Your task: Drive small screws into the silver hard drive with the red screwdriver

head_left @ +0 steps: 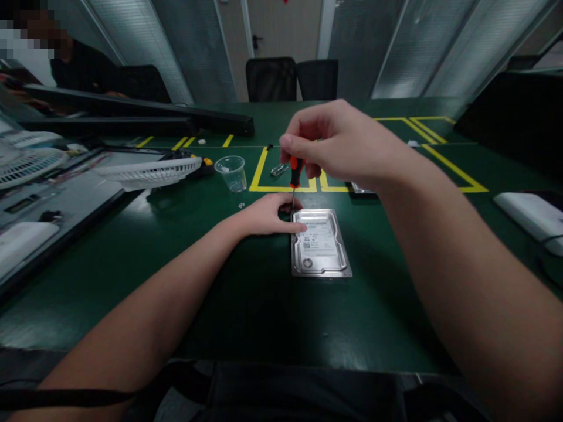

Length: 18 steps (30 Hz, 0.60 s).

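Note:
A silver hard drive (323, 249) with a white label lies flat on the green table. My left hand (266, 215) grips its far left corner, thumb on the top face and fingers around the left edge, partly hidden. Above that corner my right hand (332, 138) is closed around the handle of a red and black screwdriver (296, 173). The screwdriver stands nearly upright, its shaft reaching down to the drive's far left corner. Whether the tip sits in a screw is too small to tell.
Left of the drive are a clear plastic cup (231, 174) and several tiny pale pieces (241, 206). A white fan grille (152, 172) lies farther left. Behind my right wrist a second metal object (363, 189) shows partly. A white box (528, 217) lies right. A person (85, 67) sits far left.

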Each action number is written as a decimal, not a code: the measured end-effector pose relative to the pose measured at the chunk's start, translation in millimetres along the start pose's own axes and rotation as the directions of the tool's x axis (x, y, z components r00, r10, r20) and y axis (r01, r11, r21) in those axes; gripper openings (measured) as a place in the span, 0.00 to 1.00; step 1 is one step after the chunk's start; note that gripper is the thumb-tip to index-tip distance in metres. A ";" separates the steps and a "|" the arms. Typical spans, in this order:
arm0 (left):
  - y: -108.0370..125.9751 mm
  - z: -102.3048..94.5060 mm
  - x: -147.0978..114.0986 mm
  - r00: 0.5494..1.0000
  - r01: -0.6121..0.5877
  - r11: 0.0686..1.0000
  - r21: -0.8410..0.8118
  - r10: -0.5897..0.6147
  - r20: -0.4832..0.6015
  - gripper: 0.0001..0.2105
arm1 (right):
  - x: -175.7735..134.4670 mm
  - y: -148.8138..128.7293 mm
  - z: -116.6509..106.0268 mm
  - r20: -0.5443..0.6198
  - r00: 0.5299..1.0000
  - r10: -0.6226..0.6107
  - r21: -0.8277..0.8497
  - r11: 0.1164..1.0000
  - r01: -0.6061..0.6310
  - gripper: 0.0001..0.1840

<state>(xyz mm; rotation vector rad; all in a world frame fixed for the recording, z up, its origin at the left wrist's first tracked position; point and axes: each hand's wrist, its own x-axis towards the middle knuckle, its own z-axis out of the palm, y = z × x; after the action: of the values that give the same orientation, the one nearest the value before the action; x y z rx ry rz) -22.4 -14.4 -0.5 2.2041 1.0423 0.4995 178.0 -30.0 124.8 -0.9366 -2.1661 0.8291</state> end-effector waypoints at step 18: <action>2.8 -1.5 -0.2 1.000 0.016 0.999 0.031 -0.017 0.006 0.29 | -3.8 -4.1 0.4 -0.089 0.993 0.077 -0.026 0.996 -0.080 0.15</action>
<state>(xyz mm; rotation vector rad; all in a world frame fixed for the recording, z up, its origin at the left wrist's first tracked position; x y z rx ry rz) -21.8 -15.3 2.5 2.2206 1.0705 0.4714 178.2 -35.3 126.4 -1.0594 -2.0826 0.7797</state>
